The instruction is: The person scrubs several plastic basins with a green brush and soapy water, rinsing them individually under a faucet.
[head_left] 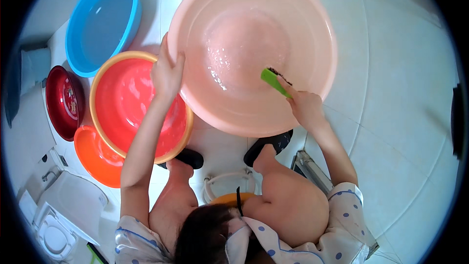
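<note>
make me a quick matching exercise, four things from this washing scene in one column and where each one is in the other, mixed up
Things:
1. pale pink basin
2. green brush
3. blue basin
4. dark red bowl

Places:
A. far left, beside the red basin
B. gripped at its rim by the left hand
C. upper left, on the white tiled floor
D. in the right hand

Pairs: 1-B, 2-D, 3-C, 4-A

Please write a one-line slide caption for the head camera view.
Left hand grips the pink basin rim while the right hand scrubs inside with a green brush.
</note>
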